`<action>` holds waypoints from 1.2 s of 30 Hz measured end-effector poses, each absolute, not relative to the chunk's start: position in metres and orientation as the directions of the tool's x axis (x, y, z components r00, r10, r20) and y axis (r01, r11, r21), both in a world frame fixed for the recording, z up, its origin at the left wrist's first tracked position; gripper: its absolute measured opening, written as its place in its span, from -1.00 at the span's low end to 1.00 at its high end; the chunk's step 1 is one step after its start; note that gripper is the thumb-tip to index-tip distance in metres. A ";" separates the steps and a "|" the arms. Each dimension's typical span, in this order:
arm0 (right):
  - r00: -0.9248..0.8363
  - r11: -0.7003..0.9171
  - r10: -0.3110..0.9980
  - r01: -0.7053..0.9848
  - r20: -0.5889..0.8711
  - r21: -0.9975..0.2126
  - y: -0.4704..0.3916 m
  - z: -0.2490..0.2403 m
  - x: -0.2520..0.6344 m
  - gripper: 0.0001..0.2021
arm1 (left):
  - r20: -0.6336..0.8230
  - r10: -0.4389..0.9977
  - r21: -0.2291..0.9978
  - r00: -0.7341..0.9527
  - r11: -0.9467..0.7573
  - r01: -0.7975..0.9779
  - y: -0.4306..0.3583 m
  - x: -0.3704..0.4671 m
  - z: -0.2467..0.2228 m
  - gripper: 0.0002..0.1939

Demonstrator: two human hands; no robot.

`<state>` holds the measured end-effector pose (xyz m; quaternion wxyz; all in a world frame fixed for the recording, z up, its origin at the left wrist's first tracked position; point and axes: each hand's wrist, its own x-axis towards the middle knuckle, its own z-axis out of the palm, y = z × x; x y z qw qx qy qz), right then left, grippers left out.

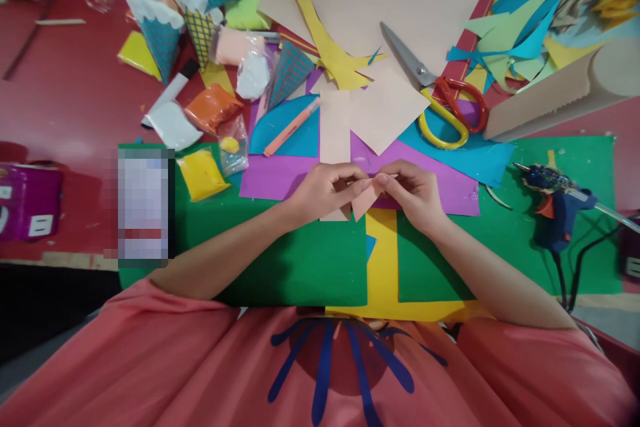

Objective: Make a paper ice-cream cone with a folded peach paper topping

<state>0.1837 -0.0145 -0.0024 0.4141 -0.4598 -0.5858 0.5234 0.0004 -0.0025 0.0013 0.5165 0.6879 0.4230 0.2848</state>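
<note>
A small peach paper piece (367,200) is pinched between my two hands, its pointed end hanging down. My left hand (334,192) grips its upper left edge with thumb and fingers, and my right hand (411,192) grips its upper right edge; the fingertips nearly meet. Under my left hand lies a peach paper strip (335,127) on purple sheets (280,177). Beyond the hands is a larger peach piece (385,110) with angled edges. Scissors (425,77) with red and yellow handles lie open at its right, blades pointing away.
A blue glue gun (560,210) rests on the green sheet (590,167) at right, near a rolled peach sheet (550,97). At left are a blurred phone-like object (145,203), clay packets (203,173), a marker (173,90) and several paper cones (157,33). A pink highlighter (293,127) lies beyond my left hand.
</note>
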 end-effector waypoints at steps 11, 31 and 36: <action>-0.199 -0.053 0.977 0.098 -0.072 -0.994 -0.015 -0.003 0.185 -0.71 | 0.012 0.912 0.945 0.410 -0.145 0.294 -0.003 0.000 0.000 -0.61; -0.314 0.040 0.949 0.187 -0.022 -0.981 -0.015 -0.006 0.185 -0.74 | 0.065 0.892 0.937 0.447 -0.209 0.281 -0.005 0.000 -0.001 -0.71; -0.304 0.022 0.952 0.189 -0.037 -0.982 -0.015 -0.005 0.185 -0.73 | 0.033 0.895 0.933 0.446 -0.187 0.307 -0.005 0.000 -0.001 -0.74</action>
